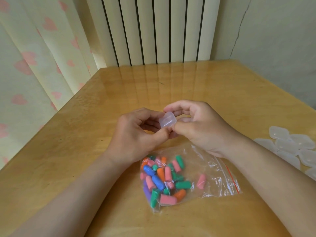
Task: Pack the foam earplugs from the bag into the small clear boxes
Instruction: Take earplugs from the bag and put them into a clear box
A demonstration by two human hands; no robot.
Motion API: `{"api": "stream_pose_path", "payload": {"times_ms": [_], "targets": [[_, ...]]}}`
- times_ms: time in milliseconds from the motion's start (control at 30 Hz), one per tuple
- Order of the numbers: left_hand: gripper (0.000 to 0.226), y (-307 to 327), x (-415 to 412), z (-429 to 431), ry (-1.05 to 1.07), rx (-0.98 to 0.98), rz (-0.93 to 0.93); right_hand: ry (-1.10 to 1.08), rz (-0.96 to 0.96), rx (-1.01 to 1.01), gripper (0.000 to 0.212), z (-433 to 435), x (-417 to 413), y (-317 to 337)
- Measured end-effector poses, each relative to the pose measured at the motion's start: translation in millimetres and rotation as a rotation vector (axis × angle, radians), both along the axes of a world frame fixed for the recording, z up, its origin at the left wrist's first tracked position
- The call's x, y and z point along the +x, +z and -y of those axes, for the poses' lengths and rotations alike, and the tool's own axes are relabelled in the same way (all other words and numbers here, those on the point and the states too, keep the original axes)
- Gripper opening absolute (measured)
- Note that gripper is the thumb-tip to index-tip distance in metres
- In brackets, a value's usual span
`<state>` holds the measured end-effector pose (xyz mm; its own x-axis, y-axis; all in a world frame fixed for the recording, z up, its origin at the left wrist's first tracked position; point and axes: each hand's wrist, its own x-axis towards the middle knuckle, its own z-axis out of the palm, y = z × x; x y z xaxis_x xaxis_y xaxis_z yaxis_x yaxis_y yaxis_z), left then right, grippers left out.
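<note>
Risk: fingers (pixel 177 106) of your left hand (pixel 133 135), right hand (pixel 203 129) clamped on small clear plastic box (pixel 167 120); pry too hard, slick box could pop loose onto glossy wooden counter (pixel 188 82).

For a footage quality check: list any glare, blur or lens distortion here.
Head view: the glossy table mirrors the radiator as pale streaks. Head view: small white glints on the bag. Head view: the wide lens bows the table's far edge and stretches the spare boxes at right. Head view: the held small clear box looks slightly soft; light even, shadows faint.
</note>
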<state>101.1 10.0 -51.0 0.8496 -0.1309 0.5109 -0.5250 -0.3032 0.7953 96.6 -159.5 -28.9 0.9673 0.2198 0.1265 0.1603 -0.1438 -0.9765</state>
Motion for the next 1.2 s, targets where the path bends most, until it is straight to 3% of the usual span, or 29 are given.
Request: {"api": "stream_pose_path", "payload": {"times_ms": [67, 367, 500, 633, 733, 800, 867, 1000, 1200], "targets": [[0.007, 4, 0, 0, 0.015, -0.060, -0.014, 0.001, 0.026, -0.011, 0.038, 0, 0, -1], [0.017, 11, 2, -2, -0.030, -0.349, -0.190, 0.081, 0.059, -0.009, 0.051, -1, -5, 2], [0.044, 6, 3, 1, -0.072, -0.238, -0.229, 0.056, 0.064, -0.083, 0.049, 2, -5, 5], [0.053, 4, 0, 5, -0.068, -0.198, -0.259, 0.017, 0.086, -0.409, 0.044, 17, -1, 12], [0.050, 5, -4, 5, -0.112, -0.198, -0.306, -0.031, 0.128, -0.880, 0.045, 29, -1, 20], [0.049, 5, -6, 5, -0.140, -0.165, -0.330, -0.006, 0.050, -1.111, 0.038, 35, -3, 27], [0.047, 3, -7, 5, -0.149, -0.105, -0.330, 0.044, -0.059, -1.184, 0.031, 40, -7, 32], [0.046, -5, -5, 7, -0.106, 0.009, -0.266, 0.154, -0.166, -1.144, 0.031, 45, -11, 37], [0.052, -12, -4, 10, -0.044, 0.146, -0.202, 0.138, -0.110, -0.868, 0.024, 40, -13, 37]]}}
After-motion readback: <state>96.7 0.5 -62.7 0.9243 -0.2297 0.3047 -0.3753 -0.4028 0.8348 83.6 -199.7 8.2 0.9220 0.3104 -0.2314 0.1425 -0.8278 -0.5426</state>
